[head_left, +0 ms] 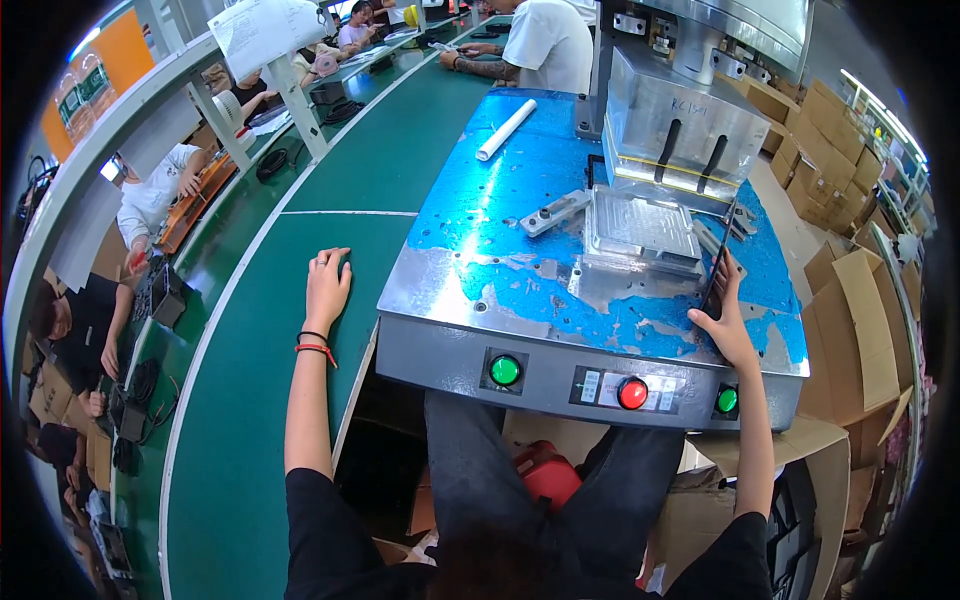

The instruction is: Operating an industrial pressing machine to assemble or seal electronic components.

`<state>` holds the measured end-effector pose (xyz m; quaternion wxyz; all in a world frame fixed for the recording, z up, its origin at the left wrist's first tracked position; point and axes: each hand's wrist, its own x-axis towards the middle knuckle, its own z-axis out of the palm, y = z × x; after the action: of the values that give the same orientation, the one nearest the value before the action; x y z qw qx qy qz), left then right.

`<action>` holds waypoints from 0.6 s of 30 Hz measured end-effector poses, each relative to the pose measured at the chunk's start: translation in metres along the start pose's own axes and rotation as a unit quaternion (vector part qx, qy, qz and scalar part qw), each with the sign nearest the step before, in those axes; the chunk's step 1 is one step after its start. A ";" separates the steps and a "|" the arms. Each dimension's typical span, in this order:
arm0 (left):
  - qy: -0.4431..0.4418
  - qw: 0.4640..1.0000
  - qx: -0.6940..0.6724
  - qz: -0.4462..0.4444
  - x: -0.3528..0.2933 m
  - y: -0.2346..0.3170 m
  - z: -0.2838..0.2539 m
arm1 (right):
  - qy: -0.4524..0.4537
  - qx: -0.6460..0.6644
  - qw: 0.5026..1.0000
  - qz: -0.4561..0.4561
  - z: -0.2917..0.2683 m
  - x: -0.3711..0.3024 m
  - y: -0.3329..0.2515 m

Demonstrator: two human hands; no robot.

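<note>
the right hand (pixel 728 325) has its grip closed on a thin dark panel (pixel 718 270), thumb on the near side and fingers behind it. the panel stands steeply on edge over the right side of the press bed (pixel 455 235), seen almost edge-on, so its face is hard to make out. it is just beside the pale rectangular fixture (pixel 645 228), to the right of it. the left hand (pixel 328 285) lies with its grip released on the green bench (pixel 250 390), left of the machine, fingers loosely bent, a black band and a red band (pixel 316 348) around the wrist. above the fixture hangs the silver press head (pixel 680 130), apart from it, with two dark slots in its front. blue film, worn through in patches, covers much of the bed; a metal clamp (pixel 555 212) sits at the fixture's left and a white tube (pixel 507 129) lies farther back. along the front panel are a left green button (pixel 505 370), a red button (pixel 632 393) and a right green button (pixel 727 400), the last below the right hand. an open cardboard box (pixel 850 330) stands to the right, and a person in a white shirt (pixel 547 45) is at the bench's far end
</note>
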<state>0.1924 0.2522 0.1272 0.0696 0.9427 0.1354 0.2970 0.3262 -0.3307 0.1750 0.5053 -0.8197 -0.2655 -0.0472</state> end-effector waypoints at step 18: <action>-0.003 1.000 0.002 -0.003 0.000 -0.001 0.001 | 0.000 -0.004 1.000 -0.004 0.001 0.000 0.001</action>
<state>0.1926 0.2533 0.1265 0.0689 0.9434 0.1385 0.2935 0.3264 -0.3298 0.1741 0.5018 -0.8205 -0.2690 -0.0503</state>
